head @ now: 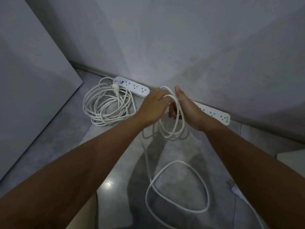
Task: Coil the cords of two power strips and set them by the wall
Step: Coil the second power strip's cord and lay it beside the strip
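Observation:
A white power strip (132,86) lies along the wall base, with its cord (105,104) coiled on the floor beside it. A second white power strip (214,114) lies by the wall further right, partly hidden by my right hand (189,109). That hand holds several hanging loops of this strip's white cord (173,128). My left hand (155,104) pinches the same cord at the top of the loops. The loose remainder of the cord (178,187) trails in a wide loop on the floor toward me, with its plug (235,190) at the lower right.
A grey wall (181,38) rises straight ahead. A large grey panel (33,80) leans or stands at the left. The floor is glossy grey tile (66,138). A pale box edge (292,156) shows at the right and a tan surface (85,215) at the bottom.

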